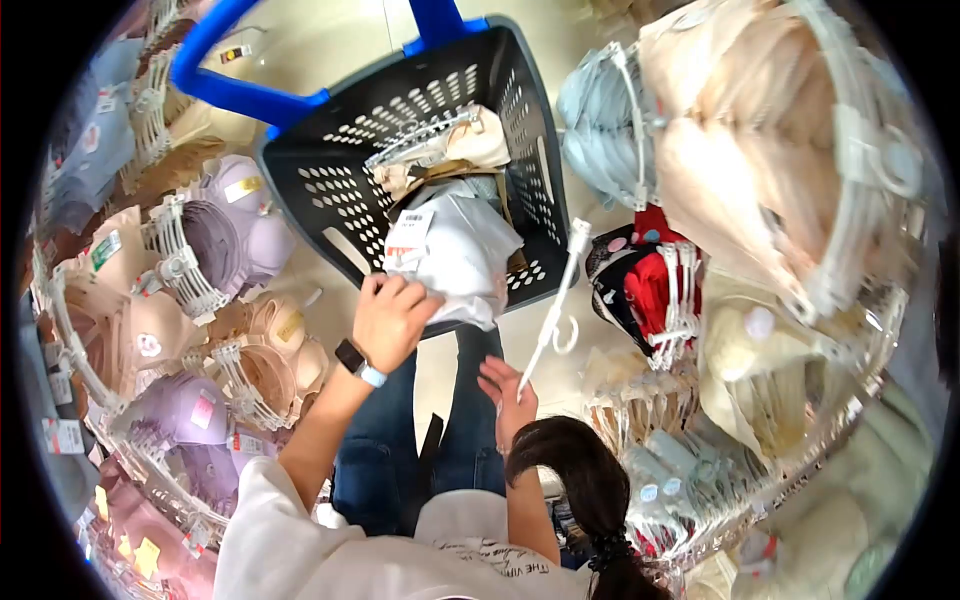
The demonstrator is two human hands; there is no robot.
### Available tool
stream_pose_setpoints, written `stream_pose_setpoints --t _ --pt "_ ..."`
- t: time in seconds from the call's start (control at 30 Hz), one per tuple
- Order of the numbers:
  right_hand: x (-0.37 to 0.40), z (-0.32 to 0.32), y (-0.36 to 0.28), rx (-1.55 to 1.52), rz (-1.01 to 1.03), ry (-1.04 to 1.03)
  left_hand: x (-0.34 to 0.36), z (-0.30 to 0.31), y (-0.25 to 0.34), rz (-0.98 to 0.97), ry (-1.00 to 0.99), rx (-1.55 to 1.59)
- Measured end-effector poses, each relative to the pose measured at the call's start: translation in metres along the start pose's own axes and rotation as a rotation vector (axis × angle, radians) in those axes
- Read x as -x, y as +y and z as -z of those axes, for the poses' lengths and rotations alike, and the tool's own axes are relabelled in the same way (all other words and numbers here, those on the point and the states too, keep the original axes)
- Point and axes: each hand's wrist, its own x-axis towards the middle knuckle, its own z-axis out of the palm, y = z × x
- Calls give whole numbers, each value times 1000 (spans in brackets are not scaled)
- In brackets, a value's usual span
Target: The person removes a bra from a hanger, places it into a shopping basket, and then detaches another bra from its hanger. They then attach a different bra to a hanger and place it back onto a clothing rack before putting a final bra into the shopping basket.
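My left hand (395,318), with a dark watch on its wrist, has its fingers curled on the near edge of a white bra (455,255). The bra has a printed price tag (410,229) and sits over the near side of a dark shopping basket (330,190). To the right, my right hand (510,392) grips the lower end of a white plastic hanger (550,325), which points up and stands apart from the bra. Deeper in the basket lie a cream garment (482,140) and another hanger (420,138).
The basket's blue handle (240,95) stands up at the far side. Racks of hanging bras flank me: lilac ones (255,225) on the left, peach ones (745,190) on the right. Red underwear (655,285) hangs near the basket's right. Pale floor tiles (350,40) show behind.
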Motion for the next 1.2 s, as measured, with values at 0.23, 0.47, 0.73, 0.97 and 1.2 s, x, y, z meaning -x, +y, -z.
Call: stream_pose_setpoints --t 0.23,0.47,0.73,0.97,1.2 --pt "31 -62 -44 -718 -113 -78 56 94 71 -181 111 272" --pt "95 -83 -81 -719 16 -320 91 168 74 -358 65 323" --pt "144 -88 -133 -284 313 -130 71 208 47 -209 125 838" --pt "176 -72 -150 821 807 -169 33 200 94 -495 84 316" --pt "176 -69 -127 522 659 3 49 135 88 -87 -205 959"
